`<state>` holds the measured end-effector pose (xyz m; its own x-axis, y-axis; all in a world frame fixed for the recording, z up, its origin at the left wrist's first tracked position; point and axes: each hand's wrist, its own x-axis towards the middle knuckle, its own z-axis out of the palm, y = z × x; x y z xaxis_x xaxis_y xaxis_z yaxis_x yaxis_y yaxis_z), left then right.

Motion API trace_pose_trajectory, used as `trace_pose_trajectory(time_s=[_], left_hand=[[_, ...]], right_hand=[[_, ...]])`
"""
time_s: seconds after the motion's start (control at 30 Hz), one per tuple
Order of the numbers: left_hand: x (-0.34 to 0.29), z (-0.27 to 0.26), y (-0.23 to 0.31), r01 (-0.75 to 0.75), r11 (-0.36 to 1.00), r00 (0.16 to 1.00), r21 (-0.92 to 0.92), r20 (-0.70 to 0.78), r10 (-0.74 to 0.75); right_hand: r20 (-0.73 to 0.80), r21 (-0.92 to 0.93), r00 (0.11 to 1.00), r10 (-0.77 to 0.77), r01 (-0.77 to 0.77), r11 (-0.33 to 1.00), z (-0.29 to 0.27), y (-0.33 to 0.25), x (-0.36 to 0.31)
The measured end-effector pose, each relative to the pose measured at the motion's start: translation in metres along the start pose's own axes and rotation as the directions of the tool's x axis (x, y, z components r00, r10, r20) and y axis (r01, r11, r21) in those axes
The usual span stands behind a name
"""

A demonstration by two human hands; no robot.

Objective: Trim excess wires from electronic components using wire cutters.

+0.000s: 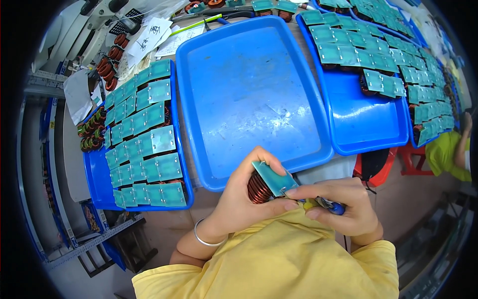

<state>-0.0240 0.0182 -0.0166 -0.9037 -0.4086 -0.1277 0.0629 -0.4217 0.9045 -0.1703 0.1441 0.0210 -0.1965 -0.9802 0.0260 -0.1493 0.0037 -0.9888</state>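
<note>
1. Holding a coil (259, 189) topped by a green board (275, 179), the left hand (249, 187) in the head view has its fingers curled round the far side and its thumb along the near side. The coil is just in front of the yellow shirt (279, 254), near the lower edge of the middle tray (206, 182), with the board tilted.
2. The right hand (346, 205) is closed round pliers (337, 208) with a blue handle. Its index fingertip lies at the board's near corner; whether it touches is hard to tell, and the tool's tip is hidden.
3. A metal bracelet (204, 242) circles the left wrist.
4. The middle tray is blue, with its floor bare.
5. Left of it, the left tray (185, 174) bears rows of board-topped coils (160, 167).
6. On the other side, the right tray (366, 119) has similar pieces (343, 54) in its far part.
7. Papers (148, 39) and bare coils (109, 62) lie at the upper left.
8. At the far right, another person's yellow-green clothing (442, 154) shows near a red stool (414, 160).
</note>
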Motion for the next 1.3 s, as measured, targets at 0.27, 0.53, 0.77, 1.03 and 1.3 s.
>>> trace_pose_trajectory(time_s=[0.27, 0.53, 0.77, 1.03, 1.3], left_hand=[[0.001, -0.002, -0.002, -0.014, 1.000, 1.000, 0.028, 0.022, 0.013], [-0.001, -0.002, -0.002, 0.042, 0.999, 0.999, 0.009, -0.025, -0.042], [0.000, 0.013, 0.004, 0.136, 0.928, 0.989, -0.348, -0.005, -0.146], [0.002, 0.016, 0.010, 0.089, 0.931, 0.996, -0.353, 0.011, -0.091], [0.003, 0.004, 0.006, -0.031, 0.982, 0.999, -0.188, -0.034, 0.025]], right_hand=[[0.089, -0.129, 0.994, 0.057, -0.045, 0.991, -0.003, -0.004, 0.000], [-0.134, -0.141, 0.989, -0.069, 0.050, 0.989, 0.003, 0.010, 0.006], [-0.346, -0.426, 0.917, -0.197, 0.034, 0.904, -0.004, 0.033, 0.048], [-0.215, -0.700, 0.977, -0.011, -0.146, 0.699, 0.000, 0.034, 0.058], [-0.018, -0.063, 1.000, -0.016, 0.015, 0.998, -0.017, 0.001, 0.050]])
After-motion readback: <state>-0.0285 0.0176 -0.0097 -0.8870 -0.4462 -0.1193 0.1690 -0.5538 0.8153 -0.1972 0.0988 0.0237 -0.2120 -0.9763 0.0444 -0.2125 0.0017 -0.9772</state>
